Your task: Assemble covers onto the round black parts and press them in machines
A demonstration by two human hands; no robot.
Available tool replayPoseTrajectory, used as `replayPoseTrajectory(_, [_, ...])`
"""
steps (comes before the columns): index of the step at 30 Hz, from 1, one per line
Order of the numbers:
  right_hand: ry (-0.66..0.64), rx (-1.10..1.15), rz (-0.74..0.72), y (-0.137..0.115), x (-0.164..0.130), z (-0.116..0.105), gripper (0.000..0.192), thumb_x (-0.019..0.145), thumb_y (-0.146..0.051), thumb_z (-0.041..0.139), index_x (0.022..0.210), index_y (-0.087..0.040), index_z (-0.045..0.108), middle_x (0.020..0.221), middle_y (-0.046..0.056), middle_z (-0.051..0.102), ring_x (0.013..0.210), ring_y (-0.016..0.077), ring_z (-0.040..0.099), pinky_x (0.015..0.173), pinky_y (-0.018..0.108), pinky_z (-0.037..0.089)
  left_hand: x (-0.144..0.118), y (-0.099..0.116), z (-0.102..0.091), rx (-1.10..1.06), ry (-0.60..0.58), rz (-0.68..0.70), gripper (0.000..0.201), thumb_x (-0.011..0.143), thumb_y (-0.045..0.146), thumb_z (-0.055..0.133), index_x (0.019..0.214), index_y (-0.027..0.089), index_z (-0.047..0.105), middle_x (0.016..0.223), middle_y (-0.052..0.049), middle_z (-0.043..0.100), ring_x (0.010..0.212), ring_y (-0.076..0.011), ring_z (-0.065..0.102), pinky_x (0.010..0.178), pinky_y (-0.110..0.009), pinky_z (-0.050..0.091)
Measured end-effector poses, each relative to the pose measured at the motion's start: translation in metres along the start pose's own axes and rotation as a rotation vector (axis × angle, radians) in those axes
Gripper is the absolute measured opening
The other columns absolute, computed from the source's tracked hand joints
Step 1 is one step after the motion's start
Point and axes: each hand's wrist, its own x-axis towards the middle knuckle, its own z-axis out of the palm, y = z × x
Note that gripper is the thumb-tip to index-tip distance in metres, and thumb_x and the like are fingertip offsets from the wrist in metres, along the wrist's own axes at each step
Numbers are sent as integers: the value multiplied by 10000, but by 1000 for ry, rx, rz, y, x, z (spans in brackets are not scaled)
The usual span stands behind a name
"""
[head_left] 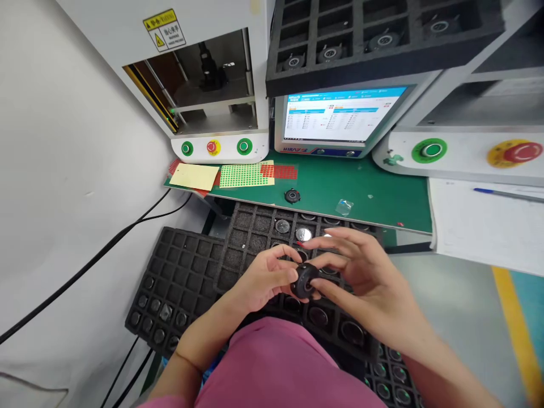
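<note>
- Lower centre: left hand (266, 277) and right hand (361, 272) together pinch a small round black part (304, 280).
- Beneath: black foam compartment tray (250, 226), tucked under the green bench edge (340, 218).

A yellow warning sticker (164, 30) marks the white machine (127, 22); the monitor (340, 122) frame bears red "HIRAYS"-like lettering, partly unreadable.
</note>
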Motion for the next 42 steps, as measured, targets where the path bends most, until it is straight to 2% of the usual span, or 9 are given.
replayPoseTrajectory(4, [71,234,131,5,-1,2,557,811,-133,747,1252,-368,501,1093,21,606,664,104,653,591,268,626,-6,-5,0,130,33,65,499,760,560,766,976,165,551,804,-24,693,635,-147,710,536,-217,579])
replayPoseTrajectory(9, [351,484,214,10,-6,15,572,670,-235,893,1142,-329,584,910,-12,620,708,110,647,638,221,599,-9,-10,0,749,64,800,605,730,381,831,1272,220,615,1307,-126,620,1094,-233,664,924,-351,574])
replayPoseTrajectory(13, [335,630,410,8,-12,28,653,629,-304,916,1185,-324,574,968,-5,625,790,136,661,641,225,588,-2,-6,-2,942,-29,978,647,773,321,813,1372,280,572,1227,-100,714,1127,-239,675,985,-377,544])
replayPoseTrajectory(16, [325,677,482,7,-15,33,690,623,-316,916,1221,-332,572,1027,2,634,793,146,665,584,221,575,2,-4,-3,914,-40,1033,652,751,388,826,1353,289,597,1159,-100,747,1047,-240,711,911,-362,573])
replayPoseTrajectory(19, [324,618,405,10,-14,32,602,631,-312,912,1154,-312,614,997,4,672,745,142,675,604,240,589,1,-2,-3,893,-32,1049,647,736,411,833,1334,290,617,1107,-92,757,995,-221,717,854,-326,585])
replayPoseTrajectory(24, [623,271,130,0,-19,24,306,700,-211,867,909,-277,653,760,-38,676,740,97,665,707,170,558,-10,0,2,887,5,923,622,733,394,838,1311,271,641,1120,-92,709,1007,-220,701,881,-344,595])
replayPoseTrajectory(28, [439,271,216,-19,-32,23,303,725,-232,856,929,-310,646,659,-54,643,630,105,625,629,187,550,-18,1,8,868,-30,800,660,745,298,835,1359,315,595,1139,-70,654,967,-209,720,765,-292,642])
replayPoseTrajectory(31, [327,332,280,-24,-37,25,315,724,-207,850,930,-323,642,644,-55,644,644,123,645,629,206,567,-21,2,13,942,-46,837,674,748,279,832,1373,317,582,1113,-67,657,909,-186,716,720,-274,643])
replayPoseTrajectory(42, [333,456,370,-20,-33,26,407,560,-97,902,742,-253,572,607,-54,620,615,125,617,595,180,543,-20,10,16,1107,-65,934,727,729,282,848,1398,259,563,1074,-81,726,904,-197,729,768,-285,626])
